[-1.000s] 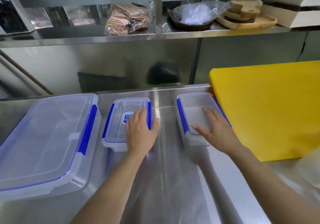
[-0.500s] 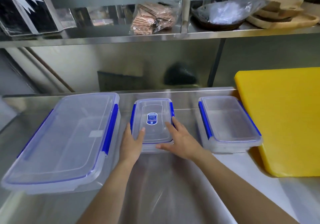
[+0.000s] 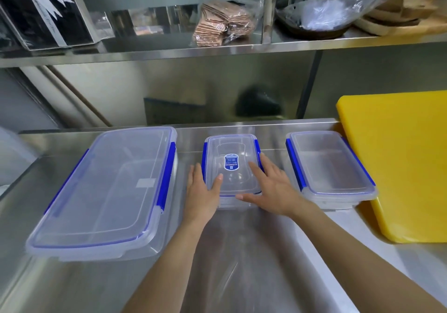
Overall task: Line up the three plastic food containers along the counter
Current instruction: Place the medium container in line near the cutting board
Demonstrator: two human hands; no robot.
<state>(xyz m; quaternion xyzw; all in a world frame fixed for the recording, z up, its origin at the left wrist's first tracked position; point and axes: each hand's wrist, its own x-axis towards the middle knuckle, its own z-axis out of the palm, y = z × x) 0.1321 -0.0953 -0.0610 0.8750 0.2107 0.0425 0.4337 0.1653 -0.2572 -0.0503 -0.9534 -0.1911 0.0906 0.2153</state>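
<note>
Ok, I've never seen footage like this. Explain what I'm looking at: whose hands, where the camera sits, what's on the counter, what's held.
No machine here: a person works bare-handed, and one wide-angle camera on their head looks forward and down, so both forearms reach in from the bottom edge. The steel counter carries three clear lidded containers with blue clips: a large one on the left, a small one with a blue label in the middle, and a medium one on the right, beside a yellow cutting board. The left hand and right hand flank the small container, fingers spread against its sides and lid. It sits on the counter, steadied rather than lifted.
</note>
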